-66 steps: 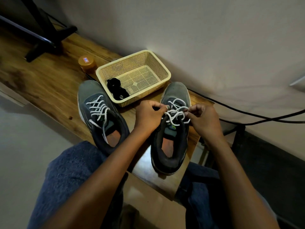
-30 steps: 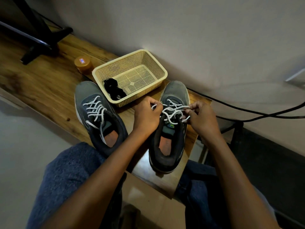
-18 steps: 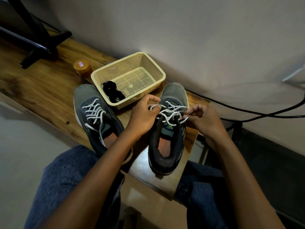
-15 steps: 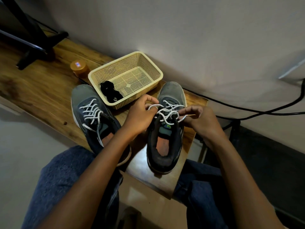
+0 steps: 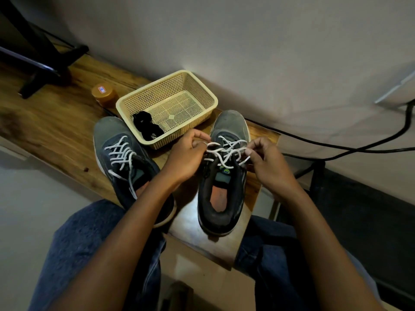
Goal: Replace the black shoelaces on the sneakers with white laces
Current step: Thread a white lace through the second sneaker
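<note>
Two dark grey sneakers stand on the wooden table (image 5: 56,131), toes toward the wall. The left sneaker (image 5: 125,162) carries a white lace (image 5: 121,153) with one end trailing toward its heel. Over the right sneaker (image 5: 224,187), my left hand (image 5: 186,158) pinches one end of the white lace (image 5: 226,151) at the shoe's left side. My right hand (image 5: 265,164) pinches the other end at the right side. The lace crosses between my hands above the tongue. Bundled black laces (image 5: 147,127) lie in the cream basket (image 5: 202,95).
An orange jar (image 5: 103,93) stands left of the basket. A black stand (image 5: 42,57) occupies the table's far left. Black cables (image 5: 336,147) run along the wall at the right. My knees in blue jeans sit under the table's near edge.
Both hands stayed at the right sneaker's lace, shifting slightly as they worked its ends. The camera view drifted a little; the left sneaker and basket did not move.
</note>
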{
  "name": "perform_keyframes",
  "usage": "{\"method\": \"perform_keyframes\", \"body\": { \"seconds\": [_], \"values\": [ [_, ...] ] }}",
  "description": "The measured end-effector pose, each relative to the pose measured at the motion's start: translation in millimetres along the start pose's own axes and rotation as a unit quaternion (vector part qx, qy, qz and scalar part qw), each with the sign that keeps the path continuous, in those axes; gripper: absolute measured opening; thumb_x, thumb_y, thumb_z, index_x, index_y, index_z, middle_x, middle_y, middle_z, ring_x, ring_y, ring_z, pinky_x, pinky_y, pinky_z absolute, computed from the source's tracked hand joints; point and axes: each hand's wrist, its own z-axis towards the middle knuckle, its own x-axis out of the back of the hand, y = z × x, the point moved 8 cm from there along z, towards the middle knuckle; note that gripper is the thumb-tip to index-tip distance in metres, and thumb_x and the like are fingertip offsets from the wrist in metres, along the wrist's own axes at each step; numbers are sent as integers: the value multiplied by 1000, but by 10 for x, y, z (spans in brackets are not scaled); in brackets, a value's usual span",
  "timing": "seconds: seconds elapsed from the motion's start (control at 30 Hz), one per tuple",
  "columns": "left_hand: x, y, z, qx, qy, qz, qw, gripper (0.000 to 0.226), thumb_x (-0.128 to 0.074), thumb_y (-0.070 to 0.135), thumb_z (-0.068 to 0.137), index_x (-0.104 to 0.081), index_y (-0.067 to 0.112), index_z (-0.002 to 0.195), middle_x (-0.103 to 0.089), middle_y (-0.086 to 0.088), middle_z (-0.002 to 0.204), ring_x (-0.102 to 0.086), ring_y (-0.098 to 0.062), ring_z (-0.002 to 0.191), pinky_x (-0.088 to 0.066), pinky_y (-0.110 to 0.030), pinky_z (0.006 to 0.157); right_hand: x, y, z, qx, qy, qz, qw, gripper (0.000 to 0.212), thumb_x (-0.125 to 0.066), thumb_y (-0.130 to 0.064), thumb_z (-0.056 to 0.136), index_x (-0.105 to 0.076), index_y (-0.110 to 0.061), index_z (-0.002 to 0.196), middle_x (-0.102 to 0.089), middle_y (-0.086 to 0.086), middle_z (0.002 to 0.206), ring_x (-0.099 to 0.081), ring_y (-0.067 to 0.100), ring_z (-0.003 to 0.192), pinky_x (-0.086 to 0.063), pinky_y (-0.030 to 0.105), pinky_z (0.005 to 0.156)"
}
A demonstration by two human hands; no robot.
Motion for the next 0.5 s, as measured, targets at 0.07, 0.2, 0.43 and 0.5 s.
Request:
{"method": "perform_keyframes", "body": {
  "seconds": [0.07, 0.2, 0.43, 0.5],
  "values": [
    [13, -10, 5, 5, 5, -4, 1000, 18, -49, 17, 93, -60, 31, 93, -70, -2, 95, -67, -26, 93, -51, -49, 92, 20, -30, -24, 19, 8, 1, 1000, 14, -50, -12, 98, -52, -21, 87, -60, 1, 90, -58, 9, 79, -49, 17, 68],
    [15, 1, 8, 5, 8, -5, 1000, 23, -48, 11, 94, -62, 28, 97, -69, -2, 107, -65, -21, 101, -48, -45, 97, 18, -50, -20, 45, -2, -6, 999, 14, -62, -8, 91, -64, -20, 98, -65, -6, 93, -62, 7, 86, -51, 19, 72],
    [-24, -27, 31, 7, -1, -46, 999, 24, -46, 5, 96, -62, 23, 96, -70, -8, 106, -68, -18, 96, -52, -42, 95, 16, -16, 16, 31, 30, 9, 999, 21, -53, -7, 96, -56, -23, 82, -65, 4, 87, -65, 22, 83, -57, 37, 75],
    [-36, -31, 37, 8, -5, -54, 999, 24, -45, 4, 97, -61, 22, 96, -70, -9, 106, -68, -18, 96, -53, -41, 93, 20, 14, -2, 9, 19, 60, 998, 14, -46, -10, 100, -53, -18, 91, -63, 8, 92, -66, 23, 88, -58, 36, 76]
  ]
}}
